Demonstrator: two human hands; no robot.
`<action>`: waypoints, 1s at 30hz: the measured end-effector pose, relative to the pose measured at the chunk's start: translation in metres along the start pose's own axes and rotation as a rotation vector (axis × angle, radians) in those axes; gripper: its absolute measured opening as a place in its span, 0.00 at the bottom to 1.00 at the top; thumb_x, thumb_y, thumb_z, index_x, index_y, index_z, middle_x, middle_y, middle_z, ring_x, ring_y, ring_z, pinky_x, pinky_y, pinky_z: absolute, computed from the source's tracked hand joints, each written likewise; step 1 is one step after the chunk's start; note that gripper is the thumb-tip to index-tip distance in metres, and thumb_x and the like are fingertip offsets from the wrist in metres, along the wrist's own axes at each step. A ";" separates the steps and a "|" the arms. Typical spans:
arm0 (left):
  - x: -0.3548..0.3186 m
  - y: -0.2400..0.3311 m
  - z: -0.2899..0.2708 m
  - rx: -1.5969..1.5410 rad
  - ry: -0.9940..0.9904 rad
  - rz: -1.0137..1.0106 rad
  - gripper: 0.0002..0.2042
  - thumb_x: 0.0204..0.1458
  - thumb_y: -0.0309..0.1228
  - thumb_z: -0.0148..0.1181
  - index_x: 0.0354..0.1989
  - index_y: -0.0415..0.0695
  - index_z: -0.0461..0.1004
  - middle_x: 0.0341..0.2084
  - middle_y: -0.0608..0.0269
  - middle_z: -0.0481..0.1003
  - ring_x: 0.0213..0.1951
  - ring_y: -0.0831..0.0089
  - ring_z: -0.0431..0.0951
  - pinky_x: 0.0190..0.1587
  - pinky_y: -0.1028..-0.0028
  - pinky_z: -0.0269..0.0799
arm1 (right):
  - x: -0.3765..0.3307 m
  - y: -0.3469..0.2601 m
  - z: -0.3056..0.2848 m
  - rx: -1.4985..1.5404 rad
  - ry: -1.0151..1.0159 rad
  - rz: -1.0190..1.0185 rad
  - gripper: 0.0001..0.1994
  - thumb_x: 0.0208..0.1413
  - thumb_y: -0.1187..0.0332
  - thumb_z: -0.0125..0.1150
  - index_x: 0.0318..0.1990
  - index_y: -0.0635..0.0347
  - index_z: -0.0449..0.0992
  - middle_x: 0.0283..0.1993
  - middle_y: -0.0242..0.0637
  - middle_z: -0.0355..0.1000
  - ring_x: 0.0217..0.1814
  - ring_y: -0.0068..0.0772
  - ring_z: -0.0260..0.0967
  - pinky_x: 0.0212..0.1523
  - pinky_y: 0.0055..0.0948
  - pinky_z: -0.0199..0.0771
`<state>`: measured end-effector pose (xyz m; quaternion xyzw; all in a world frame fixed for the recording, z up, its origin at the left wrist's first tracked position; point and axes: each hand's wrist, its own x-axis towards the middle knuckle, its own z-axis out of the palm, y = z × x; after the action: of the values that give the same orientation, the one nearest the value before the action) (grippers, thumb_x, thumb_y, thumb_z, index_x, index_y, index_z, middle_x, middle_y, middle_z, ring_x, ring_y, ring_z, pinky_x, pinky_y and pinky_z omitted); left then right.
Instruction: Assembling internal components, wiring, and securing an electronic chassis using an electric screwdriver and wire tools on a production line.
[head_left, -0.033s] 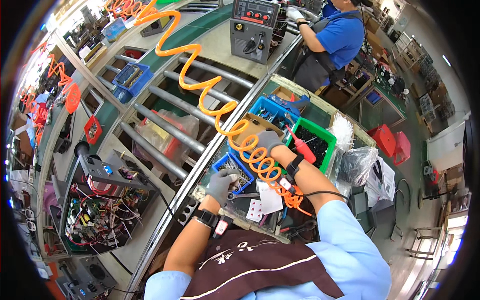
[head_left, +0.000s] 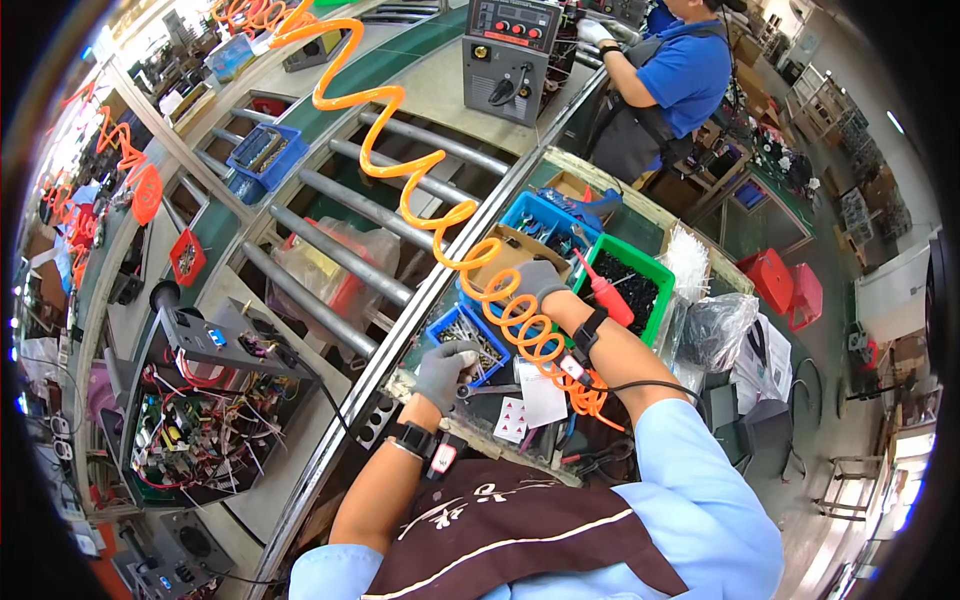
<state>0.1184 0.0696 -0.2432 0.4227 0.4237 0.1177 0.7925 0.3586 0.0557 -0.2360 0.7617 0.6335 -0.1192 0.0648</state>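
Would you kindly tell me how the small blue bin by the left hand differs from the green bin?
The small blue bin looks smaller than the green bin. The small blue bin holds silvery pieces; the green bin holds black ones. The left hand is beside the small blue bin; the green bin sits nearer the right forearm. Both are open-topped and hold loose parts.

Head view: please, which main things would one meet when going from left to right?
Red parts tray → upper-left blue bin → the wearer's left hand → the wearer's right hand → green bin → two red bins.
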 end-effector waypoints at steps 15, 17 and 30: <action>-0.070 0.035 -0.020 -0.258 0.060 0.423 0.09 0.51 0.22 0.54 0.40 0.33 0.71 0.29 0.58 0.74 0.29 0.75 0.74 0.30 0.79 0.70 | -0.094 -0.013 -0.073 1.460 0.804 0.330 0.03 0.44 0.72 0.60 0.27 0.61 0.76 0.24 0.26 0.70 0.27 0.19 0.65 0.29 0.21 0.65; -0.088 0.047 -0.023 -0.285 0.054 0.491 0.10 0.51 0.23 0.54 0.41 0.33 0.71 0.30 0.56 0.74 0.29 0.74 0.75 0.31 0.79 0.71 | -0.138 -0.045 -0.096 1.646 0.611 0.203 0.03 0.44 0.73 0.60 0.27 0.61 0.75 0.24 0.25 0.68 0.26 0.16 0.63 0.28 0.17 0.62; -0.210 0.080 -0.101 -0.152 0.122 0.735 0.10 0.48 0.26 0.58 0.39 0.35 0.73 0.31 0.62 0.75 0.33 0.78 0.74 0.37 0.79 0.70 | -0.117 -0.265 -0.125 1.554 0.039 -0.342 0.06 0.44 0.74 0.63 0.30 0.64 0.74 0.28 0.30 0.71 0.30 0.16 0.65 0.33 0.18 0.66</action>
<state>-0.0748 0.0616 -0.0899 0.4786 0.2802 0.4502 0.6998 0.0913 0.0261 -0.0706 0.4832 0.4782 -0.5218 -0.5153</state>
